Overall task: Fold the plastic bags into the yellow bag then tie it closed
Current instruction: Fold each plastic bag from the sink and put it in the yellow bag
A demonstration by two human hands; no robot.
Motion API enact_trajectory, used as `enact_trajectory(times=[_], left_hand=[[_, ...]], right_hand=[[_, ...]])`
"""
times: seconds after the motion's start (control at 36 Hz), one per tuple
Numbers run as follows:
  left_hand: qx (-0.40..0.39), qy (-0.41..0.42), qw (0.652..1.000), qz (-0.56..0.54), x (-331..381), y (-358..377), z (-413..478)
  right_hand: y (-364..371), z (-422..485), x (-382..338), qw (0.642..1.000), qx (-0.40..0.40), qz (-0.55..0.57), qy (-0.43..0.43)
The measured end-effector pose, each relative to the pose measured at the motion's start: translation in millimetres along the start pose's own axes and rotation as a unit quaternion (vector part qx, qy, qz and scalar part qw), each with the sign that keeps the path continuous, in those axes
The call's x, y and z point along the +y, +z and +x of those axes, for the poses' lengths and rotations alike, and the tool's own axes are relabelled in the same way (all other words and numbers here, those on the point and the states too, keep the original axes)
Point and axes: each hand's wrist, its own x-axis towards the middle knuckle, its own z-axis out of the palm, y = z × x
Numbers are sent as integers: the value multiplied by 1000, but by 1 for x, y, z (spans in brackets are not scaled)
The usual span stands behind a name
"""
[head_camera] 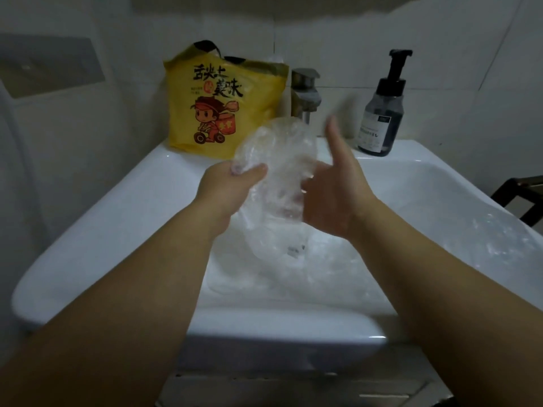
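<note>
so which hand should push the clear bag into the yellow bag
Left, probably: the left hand grips the clear bag, and the yellow bag stands just beyond it at the back left of the sink. The right hand is open at the bag's side.

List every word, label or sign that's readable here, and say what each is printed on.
"舌尖上" and "美味": large black characters on the yellow bag.
Small print beneath them, and the characters on the cartoon's red box: too small to read.
Label on the pump bottle: blurred, unreadable.
Dark print on the clear plastic bag: too small to read.
</note>
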Motion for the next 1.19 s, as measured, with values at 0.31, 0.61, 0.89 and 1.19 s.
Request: enact_trajectory(times=[0.31, 0.61, 0.89, 1.19], left_hand=[[81, 42, 995, 35, 4, -6, 0], [-7, 163, 958, 238, 0, -2, -16], [-56, 195, 971, 127, 6, 14, -25], [-153, -60, 963, -212, 19, 14, -16]], right_hand=[[-27, 15, 2, 952, 302, -30, -51], [-19, -3, 5, 987, 145, -46, -43], [-13, -4, 8, 999, -20, -46, 9], [-15, 8, 24, 976, 16, -216, -19]])
